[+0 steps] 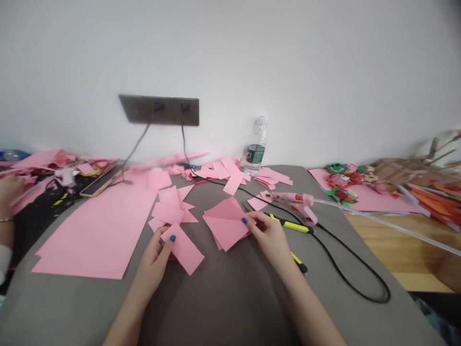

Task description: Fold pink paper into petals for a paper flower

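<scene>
My left hand (158, 252) pinches a small rectangle of pink paper (185, 250) between thumb and fingers, tilted just above the grey table. To its right, my right hand (268, 235) grips the right edge of a stack of pink paper squares (225, 223), its thumb on top and its fingers partly hidden. Behind my left hand lie loose pink paper pieces (169, 204), overlapping one another. A yellow-and-black tool (291, 225), partly covered by my right hand, lies close by. Beyond it rests a pink hot glue gun (297, 202) with a long clear glue stick in it.
Large pink sheets (97, 230) lie left, a phone (101, 182) at their far edge. A water bottle (255, 146) stands by the wall among paper scraps. The glue gun's black cord (355, 288) loops right. Paper flowers (345, 182) sit farther right. Another person's hand (10, 192) shows at far left.
</scene>
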Available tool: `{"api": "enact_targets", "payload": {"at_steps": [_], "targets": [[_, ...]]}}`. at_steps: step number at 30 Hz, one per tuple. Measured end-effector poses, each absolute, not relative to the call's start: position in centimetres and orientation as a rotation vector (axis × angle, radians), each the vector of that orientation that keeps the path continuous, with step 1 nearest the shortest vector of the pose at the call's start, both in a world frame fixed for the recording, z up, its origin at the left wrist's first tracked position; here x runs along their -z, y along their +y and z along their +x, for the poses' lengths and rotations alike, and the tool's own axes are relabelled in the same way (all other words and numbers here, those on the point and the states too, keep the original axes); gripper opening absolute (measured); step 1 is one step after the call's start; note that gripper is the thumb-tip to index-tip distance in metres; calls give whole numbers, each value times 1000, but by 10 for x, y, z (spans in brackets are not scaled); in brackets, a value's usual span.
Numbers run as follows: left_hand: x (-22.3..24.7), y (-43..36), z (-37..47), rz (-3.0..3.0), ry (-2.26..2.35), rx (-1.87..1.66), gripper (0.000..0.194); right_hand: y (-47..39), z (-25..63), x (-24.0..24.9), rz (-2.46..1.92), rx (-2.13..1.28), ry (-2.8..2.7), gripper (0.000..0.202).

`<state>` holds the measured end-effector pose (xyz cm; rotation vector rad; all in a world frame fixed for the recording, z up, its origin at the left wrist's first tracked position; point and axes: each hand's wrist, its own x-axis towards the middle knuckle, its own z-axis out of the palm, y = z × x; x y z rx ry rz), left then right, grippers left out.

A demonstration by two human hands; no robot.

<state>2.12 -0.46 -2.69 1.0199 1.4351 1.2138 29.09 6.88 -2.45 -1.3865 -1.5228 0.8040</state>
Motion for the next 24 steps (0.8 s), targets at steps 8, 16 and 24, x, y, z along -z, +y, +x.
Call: {"api": "enact_targets", "payload": {"at_steps": [8,16,24], "targets": [[33,-3,20,1056,1423,-1217,35,65,284,28,-1606,-462,-1631,14],[25,-11,40,1165,1424,-1188,29,29,260,6,-1457,-743,-1706,11],[6,-8,37,1358,1376,-1212,27,32,242,-25,-1100,-1347,-1877,18]]}}
